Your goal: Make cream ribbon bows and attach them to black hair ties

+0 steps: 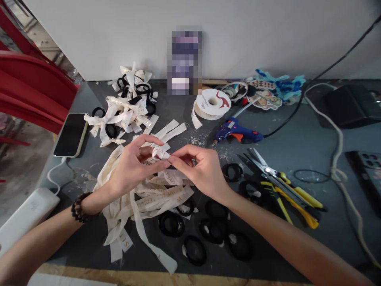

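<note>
Between my two hands is a short piece of white printed ribbon, folded into a small loop. My left hand has its fingers curled around the loop's left side, thumb below it. With thumb and forefinger, my right hand pinches the right end. Under both hands lies a pile of cut ribbon strips with gold lettering. Several black hair ties are scattered below and to the right. At the upper left, finished ribbon bows on black hair ties sit in a heap.
A blue glue gun lies by a ribbon spool. Yellow-handled scissors and pliers are at right. Cords cross the right side. A phone and white power bank are at left; a red chair stands beyond.
</note>
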The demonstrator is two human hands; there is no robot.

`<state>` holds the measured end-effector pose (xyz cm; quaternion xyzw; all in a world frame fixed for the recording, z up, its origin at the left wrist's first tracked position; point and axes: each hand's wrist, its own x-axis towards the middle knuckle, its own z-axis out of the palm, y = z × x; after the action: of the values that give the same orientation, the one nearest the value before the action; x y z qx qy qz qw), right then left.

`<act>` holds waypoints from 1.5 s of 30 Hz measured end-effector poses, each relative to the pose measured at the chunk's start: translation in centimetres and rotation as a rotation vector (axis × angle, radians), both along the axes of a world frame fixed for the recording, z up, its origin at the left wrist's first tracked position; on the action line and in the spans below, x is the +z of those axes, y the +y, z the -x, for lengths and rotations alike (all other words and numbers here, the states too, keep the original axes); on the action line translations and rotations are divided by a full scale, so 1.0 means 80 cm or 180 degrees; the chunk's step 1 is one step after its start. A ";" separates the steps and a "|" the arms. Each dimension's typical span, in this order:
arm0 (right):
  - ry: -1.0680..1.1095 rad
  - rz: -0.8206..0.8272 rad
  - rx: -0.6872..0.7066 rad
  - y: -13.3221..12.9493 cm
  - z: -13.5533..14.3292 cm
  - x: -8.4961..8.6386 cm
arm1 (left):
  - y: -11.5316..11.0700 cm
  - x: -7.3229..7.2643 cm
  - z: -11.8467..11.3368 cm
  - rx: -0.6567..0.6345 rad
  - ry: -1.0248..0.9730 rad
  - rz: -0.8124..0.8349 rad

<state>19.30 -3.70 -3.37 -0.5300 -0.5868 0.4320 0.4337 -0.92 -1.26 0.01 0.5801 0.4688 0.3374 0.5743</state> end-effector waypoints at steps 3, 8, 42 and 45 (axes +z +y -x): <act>-0.0080 -0.0101 -0.0110 -0.002 0.000 0.000 | 0.000 -0.002 0.000 0.0068 0.0027 -0.0120; 0.0147 -0.0068 0.0013 0.003 -0.003 -0.006 | 0.005 -0.003 0.003 -0.0300 -0.0034 0.0056; 0.0819 0.0023 0.0461 0.005 0.003 -0.025 | 0.008 -0.021 0.007 -0.0756 -0.0183 -0.0208; 0.0785 -0.0128 0.0438 0.006 0.003 -0.025 | 0.009 -0.026 0.005 -0.0507 0.0007 -0.0614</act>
<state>19.10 -3.24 -5.39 -0.4226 -0.5726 0.5107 0.4824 -1.34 -0.54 -2.04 0.6684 0.3872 0.3336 0.5403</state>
